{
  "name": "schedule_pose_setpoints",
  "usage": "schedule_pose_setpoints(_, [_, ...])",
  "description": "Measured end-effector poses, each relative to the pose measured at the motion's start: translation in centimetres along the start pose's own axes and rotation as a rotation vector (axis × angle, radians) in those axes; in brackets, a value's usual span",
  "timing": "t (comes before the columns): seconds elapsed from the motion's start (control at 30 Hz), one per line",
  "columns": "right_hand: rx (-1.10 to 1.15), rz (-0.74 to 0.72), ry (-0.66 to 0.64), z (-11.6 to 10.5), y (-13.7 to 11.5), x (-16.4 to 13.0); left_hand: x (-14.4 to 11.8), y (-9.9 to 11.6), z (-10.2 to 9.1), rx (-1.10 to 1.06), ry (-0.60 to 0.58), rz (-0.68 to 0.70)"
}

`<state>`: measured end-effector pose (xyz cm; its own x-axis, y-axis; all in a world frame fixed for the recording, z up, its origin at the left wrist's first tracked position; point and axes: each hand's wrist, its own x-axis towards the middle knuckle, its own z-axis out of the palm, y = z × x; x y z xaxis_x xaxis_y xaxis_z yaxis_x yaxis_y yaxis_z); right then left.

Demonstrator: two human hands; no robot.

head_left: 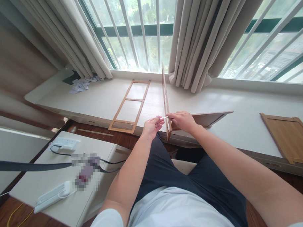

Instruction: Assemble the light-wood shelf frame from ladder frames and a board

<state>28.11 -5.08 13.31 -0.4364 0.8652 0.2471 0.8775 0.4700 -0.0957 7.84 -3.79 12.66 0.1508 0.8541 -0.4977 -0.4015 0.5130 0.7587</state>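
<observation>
My left hand (153, 126) pinches a thin, light-coloured rod (164, 118), whose far end meets the edge of an upright wooden frame (165, 96). Its exact kind is too small to make out. From the other side, my right hand (183, 121) grips that same frame near its lower end, fingers closed around the edge. Behind the right hand, a wooden panel (216, 118) stands at an angle to the frame; whether the two are joined is hidden. To the left, an open wooden frame with crossbars (134, 99) lies flat, its near end jutting past the ledge.
A long white window ledge (242, 100) runs across under the windows and curtains (196, 35). Another wooden panel (293, 135) lies at the right. Crumpled papers (82, 84) sit far left. A white side table (105, 154) carries power strips (65, 143), cables and a blurred object.
</observation>
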Motion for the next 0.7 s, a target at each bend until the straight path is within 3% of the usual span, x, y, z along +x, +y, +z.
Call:
schedule_pose_setpoints(0.2, [-0.004, -0.006, 0.007, 0.2, 0.1, 0.0, 0.0, -0.2, 0.2, 0.074, 0.015, 0.081])
schedule_pose_setpoints(0.4, [-0.003, -0.003, 0.008, 0.2, 0.1, 0.0, 0.6, -0.3, -0.3, 0.169, -0.047, 0.196])
schedule_pose_setpoints(0.57, [0.005, 0.000, 0.012, 0.2, 0.1, 0.0, 1.1, -1.0, -1.0, 0.268, -0.090, 0.385])
schedule_pose_setpoints(0.7, [0.008, 0.002, 0.009, 0.1, 0.1, 0.0, 0.9, -1.6, -1.7, 0.411, -0.052, 0.547])
